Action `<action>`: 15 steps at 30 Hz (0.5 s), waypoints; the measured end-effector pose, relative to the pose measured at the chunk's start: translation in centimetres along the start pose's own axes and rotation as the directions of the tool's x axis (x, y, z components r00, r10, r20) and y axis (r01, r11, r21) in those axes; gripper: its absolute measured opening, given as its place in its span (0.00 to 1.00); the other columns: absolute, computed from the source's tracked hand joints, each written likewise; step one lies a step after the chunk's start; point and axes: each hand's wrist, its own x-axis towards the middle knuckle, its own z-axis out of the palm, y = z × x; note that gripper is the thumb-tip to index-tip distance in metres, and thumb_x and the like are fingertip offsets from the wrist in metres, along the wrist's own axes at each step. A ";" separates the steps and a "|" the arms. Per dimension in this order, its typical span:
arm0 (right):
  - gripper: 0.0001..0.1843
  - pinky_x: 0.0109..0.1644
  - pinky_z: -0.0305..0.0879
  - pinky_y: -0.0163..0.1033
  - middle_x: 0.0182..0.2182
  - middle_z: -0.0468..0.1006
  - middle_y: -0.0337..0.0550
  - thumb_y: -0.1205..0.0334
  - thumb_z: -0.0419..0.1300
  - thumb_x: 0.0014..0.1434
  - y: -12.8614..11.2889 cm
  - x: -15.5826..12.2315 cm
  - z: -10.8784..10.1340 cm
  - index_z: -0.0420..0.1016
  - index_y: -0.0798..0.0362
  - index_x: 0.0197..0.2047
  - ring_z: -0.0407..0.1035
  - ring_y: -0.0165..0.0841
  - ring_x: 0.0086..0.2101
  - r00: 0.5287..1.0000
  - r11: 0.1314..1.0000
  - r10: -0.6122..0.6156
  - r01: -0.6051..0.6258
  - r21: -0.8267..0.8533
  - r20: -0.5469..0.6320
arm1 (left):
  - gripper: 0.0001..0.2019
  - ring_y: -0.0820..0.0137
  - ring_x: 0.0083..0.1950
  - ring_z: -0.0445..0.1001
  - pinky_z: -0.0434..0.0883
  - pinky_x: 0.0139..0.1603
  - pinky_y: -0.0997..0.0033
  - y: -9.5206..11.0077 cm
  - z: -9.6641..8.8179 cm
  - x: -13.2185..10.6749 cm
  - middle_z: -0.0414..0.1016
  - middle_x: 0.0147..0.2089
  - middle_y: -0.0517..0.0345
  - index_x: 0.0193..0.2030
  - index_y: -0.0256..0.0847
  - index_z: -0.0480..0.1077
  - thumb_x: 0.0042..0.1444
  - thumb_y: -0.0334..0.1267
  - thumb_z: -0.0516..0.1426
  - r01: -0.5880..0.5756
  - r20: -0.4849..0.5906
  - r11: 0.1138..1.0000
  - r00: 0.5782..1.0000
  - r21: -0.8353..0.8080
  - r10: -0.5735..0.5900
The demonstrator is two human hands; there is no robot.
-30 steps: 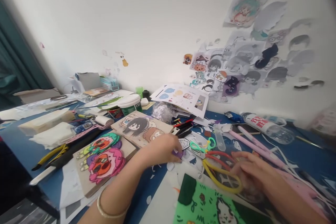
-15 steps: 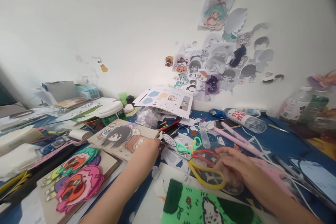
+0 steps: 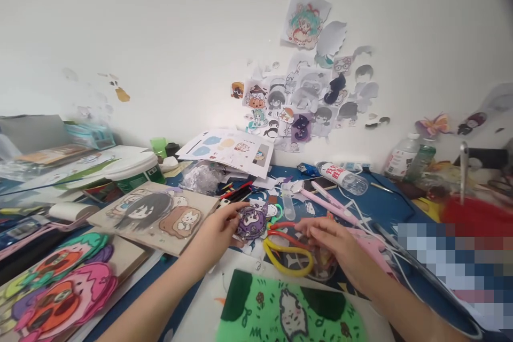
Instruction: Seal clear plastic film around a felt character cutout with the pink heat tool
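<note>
Pinched at the left edge, between nearly closed fingers of the left hand (image 3: 219, 231), the purple piece (image 3: 253, 223): just right of those fingers, face to the near side, roundish, no clear long axis. Farther right, the right hand (image 3: 329, 235), half open, apparently holding nothing. Between both, nearer the right hand, red-yellow scissors (image 3: 275, 263), loops toward the right; contact unclear. Nearer, a green picture (image 3: 276, 304); beyond, blue tabletop (image 3: 380, 207).
</note>
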 end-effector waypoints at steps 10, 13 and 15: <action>0.14 0.37 0.61 0.37 0.29 0.69 0.41 0.51 0.60 0.54 -0.6 0.1 -0.5 0.71 0.53 0.26 0.62 0.32 0.33 0.993 0.946 -0.101 0.115 0.303 -0.063 | 0.17 0.72 0.23 0.73 0.74 0.28 0.68 -0.7 6.3 -1.1 0.69 0.34 0.58 0.49 0.38 0.70 0.54 0.30 0.49 0.004 0.251 1.000 0.968 -0.006 -0.002; 0.14 0.38 0.61 0.38 0.29 0.68 0.41 0.51 0.60 0.54 -0.4 0.2 -0.4 0.72 0.53 0.27 0.63 0.33 0.33 0.995 0.949 -0.092 0.102 0.299 -0.046 | 0.16 0.66 0.31 0.74 0.72 0.33 0.67 -1.2 7.6 -1.4 0.73 0.33 0.56 0.43 0.39 0.74 0.52 0.28 0.49 -0.137 0.223 0.983 0.969 0.119 0.108; 0.14 0.38 0.61 0.37 0.29 0.68 0.41 0.51 0.60 0.53 -0.5 0.2 -0.3 0.71 0.54 0.27 0.64 0.33 0.34 0.996 0.950 -0.085 0.093 0.298 -0.039 | 0.16 0.63 0.41 0.73 0.70 0.43 0.64 -1.2 8.0 -1.8 0.76 0.38 0.53 0.42 0.41 0.75 0.53 0.28 0.48 -0.247 0.211 0.949 0.956 0.196 0.205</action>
